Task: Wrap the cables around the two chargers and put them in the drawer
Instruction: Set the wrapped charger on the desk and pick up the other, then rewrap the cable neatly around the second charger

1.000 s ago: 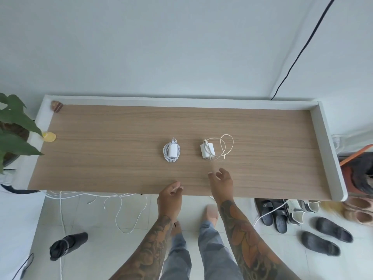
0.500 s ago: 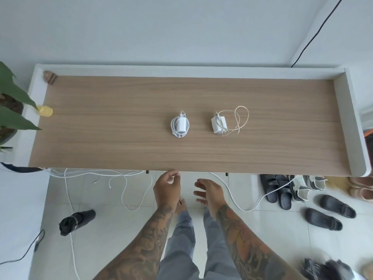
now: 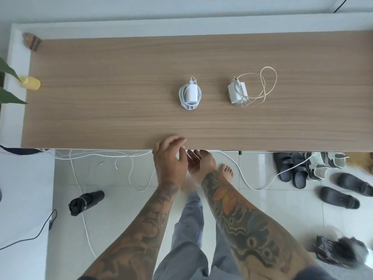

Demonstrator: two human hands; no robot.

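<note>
Both hands meet at the desk's near edge: left hand loosely spread, right hand palm-up, fingertips hidden beneath. Both chargers lie well beyond, mid-desk.

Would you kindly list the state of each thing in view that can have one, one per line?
Left charger: on the desk, cable coiled snugly around it.
Right charger: on the desk, cable partly wrapped, loose loops trailing to its right.
Left hand: at the desk's front edge, fingers relaxed, holding nothing.
Right hand: palm up, fingers reaching under the desk edge, holding nothing visible.
Drawer: not visible; cannot tell.
</note>
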